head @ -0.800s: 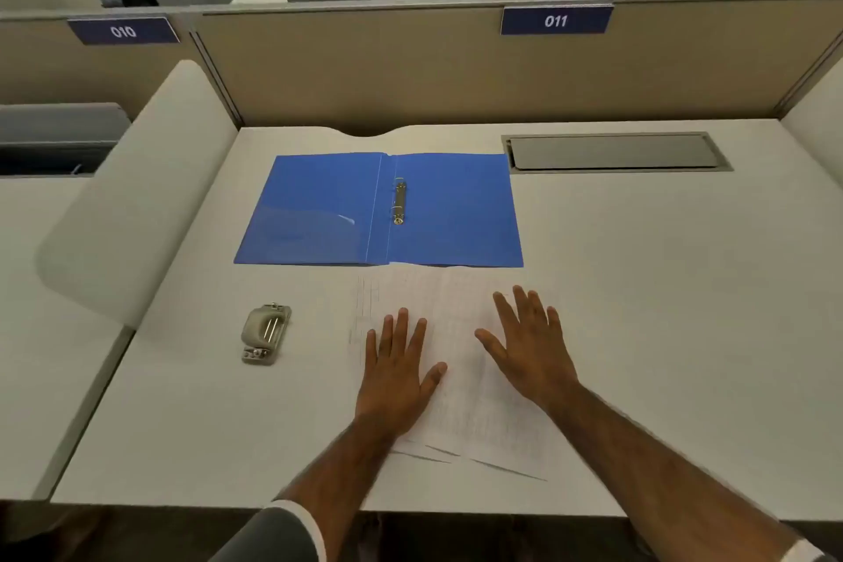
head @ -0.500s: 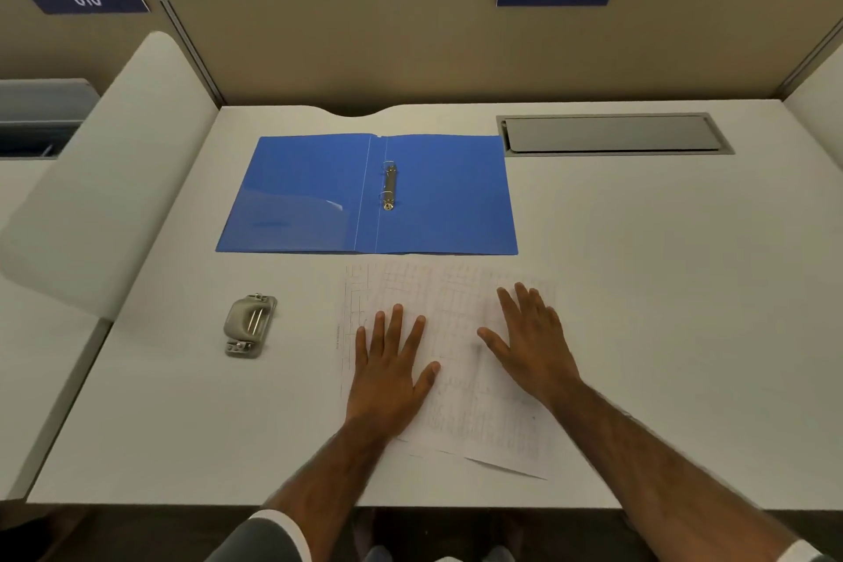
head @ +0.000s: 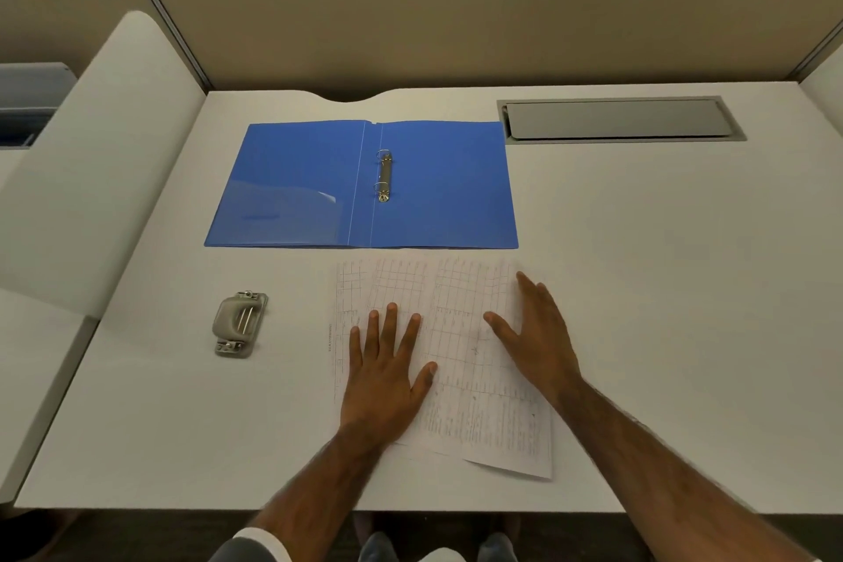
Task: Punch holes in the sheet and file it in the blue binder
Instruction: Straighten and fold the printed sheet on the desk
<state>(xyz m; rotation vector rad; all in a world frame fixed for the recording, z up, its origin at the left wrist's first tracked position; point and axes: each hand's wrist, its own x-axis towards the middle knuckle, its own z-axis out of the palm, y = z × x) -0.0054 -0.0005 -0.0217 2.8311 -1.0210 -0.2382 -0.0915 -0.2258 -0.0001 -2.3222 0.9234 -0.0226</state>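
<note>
A blue binder (head: 438, 187) lies open and flat on the white desk, its metal ring clip (head: 384, 176) at the spine. Just in front of it lies a printed sheet (head: 460, 319) with a faint grid, and a second sheet edge peeks out beneath its near corner. My left hand (head: 387, 374) rests flat on the sheet's left half, fingers spread. My right hand (head: 538, 338) lies on the sheet's right side, fingers together and turned slightly on edge, holding nothing. A grey metal hole punch (head: 239, 324) sits on the desk to the left of the sheet.
A grey cable hatch (head: 620, 119) is set into the desk (head: 684, 333) at the back right. A beige partition (head: 365, 23) with a "011" label closes the back. A white curved divider (head: 100, 160) rises on the left. My shoes show under the front edge.
The view has tilted down a little. My right hand has slid toward the sheet's right edge and turned more on its side. My left hand stays flat on the sheet.
</note>
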